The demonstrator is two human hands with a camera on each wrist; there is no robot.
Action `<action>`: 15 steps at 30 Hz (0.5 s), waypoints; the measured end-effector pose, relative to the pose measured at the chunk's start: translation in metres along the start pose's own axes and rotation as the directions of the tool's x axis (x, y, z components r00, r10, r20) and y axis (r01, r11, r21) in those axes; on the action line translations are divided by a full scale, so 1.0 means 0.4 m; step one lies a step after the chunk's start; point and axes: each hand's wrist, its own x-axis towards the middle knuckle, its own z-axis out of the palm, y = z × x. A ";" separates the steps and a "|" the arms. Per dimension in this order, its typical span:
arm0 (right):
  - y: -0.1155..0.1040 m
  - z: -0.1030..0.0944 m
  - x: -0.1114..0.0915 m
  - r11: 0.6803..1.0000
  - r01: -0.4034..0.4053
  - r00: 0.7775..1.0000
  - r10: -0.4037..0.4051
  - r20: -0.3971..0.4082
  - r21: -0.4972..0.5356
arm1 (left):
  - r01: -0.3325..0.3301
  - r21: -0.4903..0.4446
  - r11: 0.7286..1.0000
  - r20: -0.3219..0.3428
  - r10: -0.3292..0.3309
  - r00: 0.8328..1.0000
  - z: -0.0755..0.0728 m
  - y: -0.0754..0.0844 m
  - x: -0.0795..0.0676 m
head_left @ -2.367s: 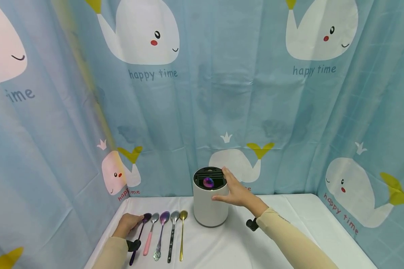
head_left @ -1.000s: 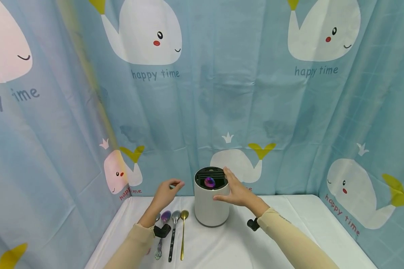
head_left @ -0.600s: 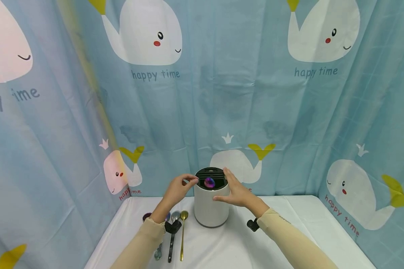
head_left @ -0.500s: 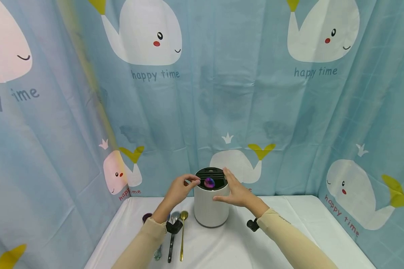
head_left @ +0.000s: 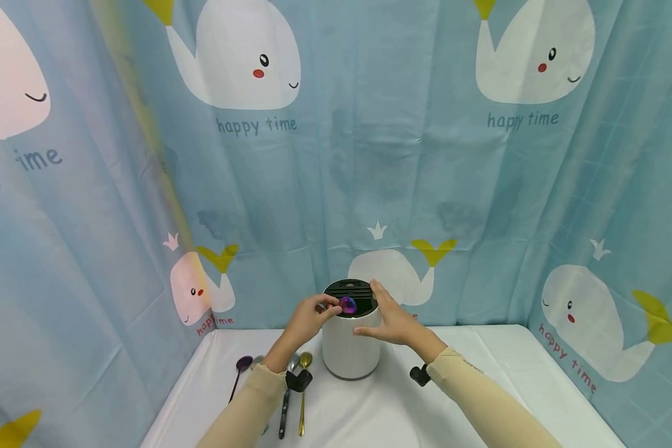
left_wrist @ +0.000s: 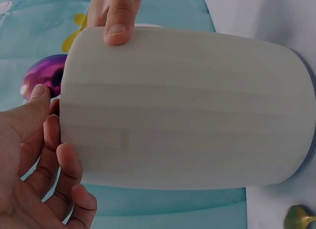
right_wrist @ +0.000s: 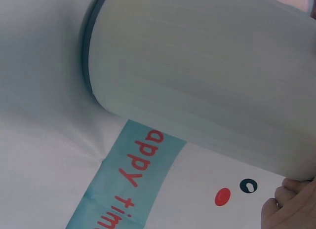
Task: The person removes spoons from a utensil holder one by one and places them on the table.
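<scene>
A white cylindrical holder [head_left: 351,348] with a black slotted top stands upright on the table. The shiny purple-blue bowl of a spoon [head_left: 349,305] sticks up out of that top; its handle is hidden inside. My left hand [head_left: 308,320] reaches in from the left and pinches the spoon's bowl at its edge. In the left wrist view the thumb [left_wrist: 38,92] lies against the purple bowl [left_wrist: 43,76], while the other fingers curl beside the holder's rim. My right hand [head_left: 397,323] steadies the holder from the right, thumb on the front and fingers at the rim.
Left of the holder, several spoons lie side by side: a dark purple one [head_left: 243,364], a gold one [head_left: 305,359] and a black-handled one [head_left: 285,410] among them. My left forearm covers part of the row. A blue whale-print curtain [head_left: 453,186] surrounds the white table [head_left: 481,398].
My left hand has left the dark purple spoon at the row's left end, risen rightward to the holder, and now takes the standing spoon's bowl. The right hand stays on the holder.
</scene>
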 end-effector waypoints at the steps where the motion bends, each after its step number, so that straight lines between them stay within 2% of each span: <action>1: 0.000 0.000 0.000 1.000 0.000 1.000 0.000 -0.002 0.000 | 0.000 -0.006 1.000 -0.004 0.000 1.000 0.001 -0.002 0.001; 7: -0.002 0.001 0.001 1.000 -0.005 1.000 0.005 -0.001 0.004 | -0.005 -0.035 0.999 -0.009 0.005 1.000 0.005 -0.009 0.000; 15: 0.001 0.003 0.003 1.000 0.004 1.000 -0.004 0.004 0.003 | -0.038 -0.012 0.999 0.007 0.038 0.999 0.003 -0.013 -0.001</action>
